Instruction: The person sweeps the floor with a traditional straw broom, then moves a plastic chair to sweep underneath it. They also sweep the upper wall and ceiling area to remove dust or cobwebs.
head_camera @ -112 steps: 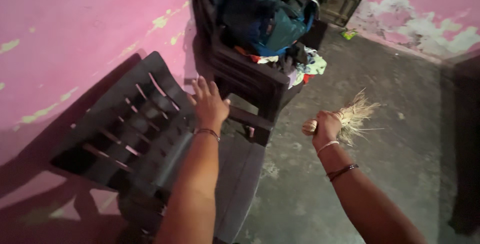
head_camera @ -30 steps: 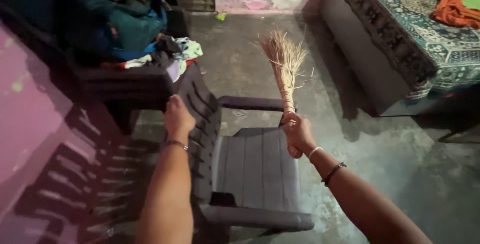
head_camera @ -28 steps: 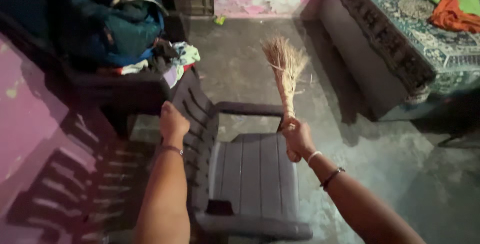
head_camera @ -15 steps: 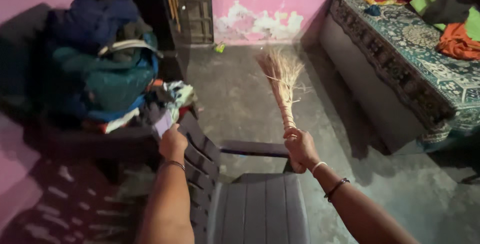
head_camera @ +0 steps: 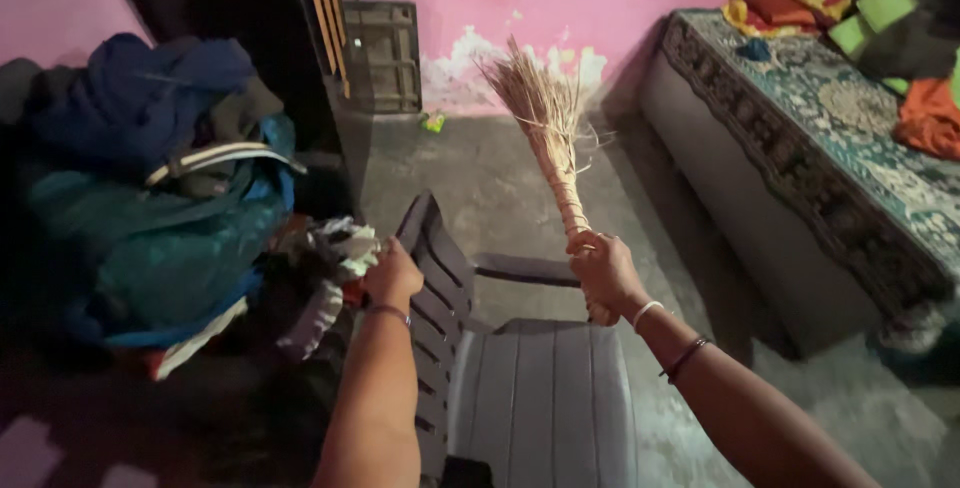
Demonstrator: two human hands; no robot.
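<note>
A dark plastic armchair (head_camera: 540,398) stands just below me, its seat facing right. My left hand (head_camera: 392,276) grips the top of its slatted backrest. My right hand (head_camera: 604,270) is closed around the bound handle of a straw hand broom (head_camera: 545,118), whose bristles point up and away over the concrete floor. The right hand hovers above the chair's far armrest (head_camera: 525,270), and I cannot tell whether it touches it.
A second dark chair at left carries a heap of clothes and bags (head_camera: 150,208). A bed with a patterned cover (head_camera: 820,138) and bright fabrics lines the right side. A dark crate (head_camera: 385,58) leans against the peeling pink wall.
The chair has been swung away from the left wall so its seat faces right. My left hand now grips the backrest top. The broom has turned upright, and the view has tilted up.
</note>
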